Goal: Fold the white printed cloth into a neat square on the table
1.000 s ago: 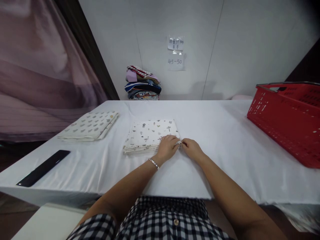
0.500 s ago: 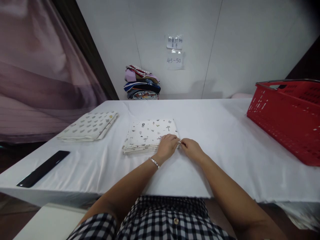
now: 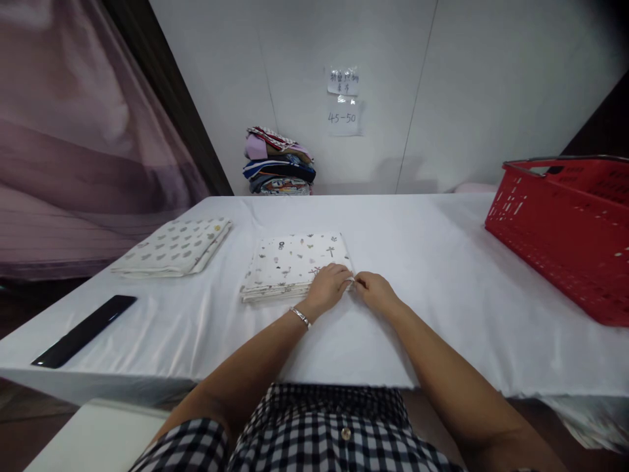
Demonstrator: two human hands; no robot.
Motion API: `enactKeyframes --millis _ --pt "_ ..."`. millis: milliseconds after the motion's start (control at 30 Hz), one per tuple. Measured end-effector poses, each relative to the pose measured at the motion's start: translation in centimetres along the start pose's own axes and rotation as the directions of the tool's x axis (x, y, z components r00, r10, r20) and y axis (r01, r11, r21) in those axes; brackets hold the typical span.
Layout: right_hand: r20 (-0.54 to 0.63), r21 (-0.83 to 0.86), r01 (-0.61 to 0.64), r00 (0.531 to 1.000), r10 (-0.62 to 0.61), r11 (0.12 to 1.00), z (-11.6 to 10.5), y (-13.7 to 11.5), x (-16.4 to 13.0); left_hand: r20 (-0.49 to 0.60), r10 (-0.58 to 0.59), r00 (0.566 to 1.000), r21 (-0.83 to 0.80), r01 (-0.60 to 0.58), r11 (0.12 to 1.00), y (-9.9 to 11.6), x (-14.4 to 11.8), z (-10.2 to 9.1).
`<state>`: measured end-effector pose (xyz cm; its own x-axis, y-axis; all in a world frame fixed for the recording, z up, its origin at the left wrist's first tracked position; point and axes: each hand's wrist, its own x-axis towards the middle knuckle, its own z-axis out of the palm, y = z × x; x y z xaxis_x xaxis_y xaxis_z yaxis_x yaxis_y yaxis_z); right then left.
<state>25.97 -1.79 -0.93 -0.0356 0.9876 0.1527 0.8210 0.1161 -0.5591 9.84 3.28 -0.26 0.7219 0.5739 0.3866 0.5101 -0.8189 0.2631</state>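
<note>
A folded white cloth (image 3: 289, 265) with small grey and brown prints lies flat in the middle of the white-covered table. My left hand (image 3: 330, 286), a silver bracelet at its wrist, rests on the cloth's near right corner with its fingers closed on the edge there. Just to the right, my right hand (image 3: 376, 290) pinches the same corner between thumb and fingertips. The two hands almost touch. The exact grip of the left fingertips is partly hidden.
Another folded cloth (image 3: 174, 246) with grey prints lies at the left. A black flat object (image 3: 84, 331) is near the left front edge. At the right stands a red plastic basket (image 3: 560, 236). Behind the table is a pile of folded fabrics (image 3: 279, 164) against the wall.
</note>
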Motion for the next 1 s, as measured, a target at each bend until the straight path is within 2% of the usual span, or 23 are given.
enactKeyframes --millis 233,467,700,1000 --pt "-0.014 0.044 -0.048 0.999 0.048 0.998 0.2 -0.2 -0.2 -0.023 0.001 1.000 -0.031 -0.002 1.000 0.0 0.3 0.2" --pt "-0.023 0.045 -0.093 0.995 0.094 0.995 0.5 -0.3 0.0 0.037 0.031 0.999 -0.072 -0.028 0.997 -0.1 0.1 -1.0" --pt "-0.012 0.033 -0.083 0.996 0.084 0.996 0.5 -0.3 0.1 0.033 -0.013 0.999 -0.013 0.014 1.000 -0.9 -0.1 -1.4" --pt "0.010 0.011 -0.100 0.995 0.100 0.995 0.2 -0.5 0.1 0.136 0.003 0.991 0.158 -0.025 0.987 -0.5 1.0 -1.9"
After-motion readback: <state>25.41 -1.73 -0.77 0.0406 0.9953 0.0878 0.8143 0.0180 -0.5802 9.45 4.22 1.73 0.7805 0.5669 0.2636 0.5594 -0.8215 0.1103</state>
